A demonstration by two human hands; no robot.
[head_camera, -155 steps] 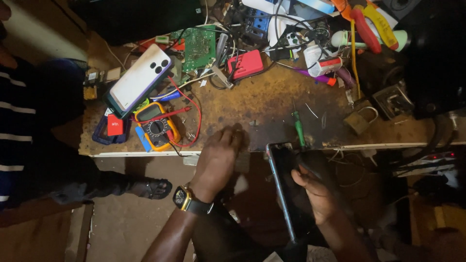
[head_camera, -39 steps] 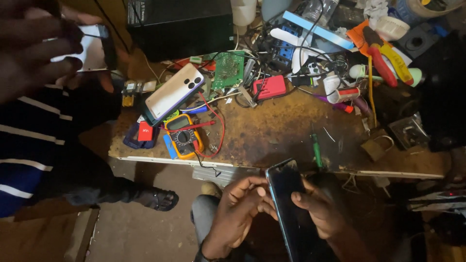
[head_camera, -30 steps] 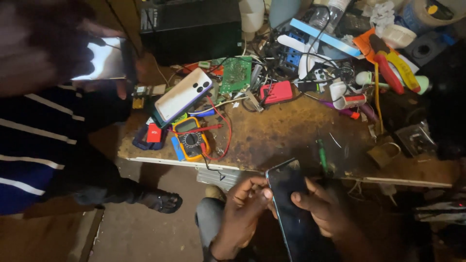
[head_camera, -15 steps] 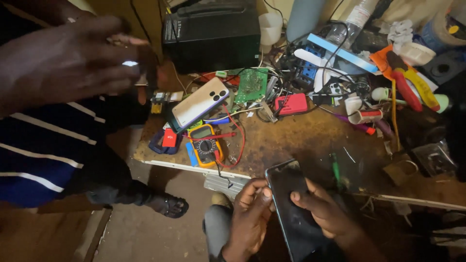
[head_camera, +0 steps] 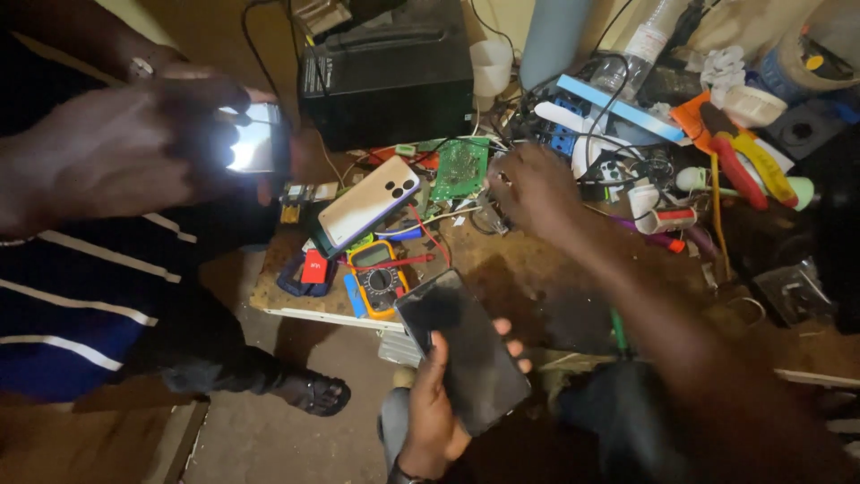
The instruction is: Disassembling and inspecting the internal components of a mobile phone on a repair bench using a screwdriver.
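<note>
One dark phone (head_camera: 466,354) rests in left hand (head_camera: 430,417).

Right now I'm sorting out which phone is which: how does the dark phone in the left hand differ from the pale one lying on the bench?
The dark phone is held in the left hand, off the bench edge; the pale phone lies on the bench among tools. The dark phone shows a black, unlit face; the pale phone lies back up, with camera lenses showing. Both are flat, rectangular and tilted diagonally.
</note>
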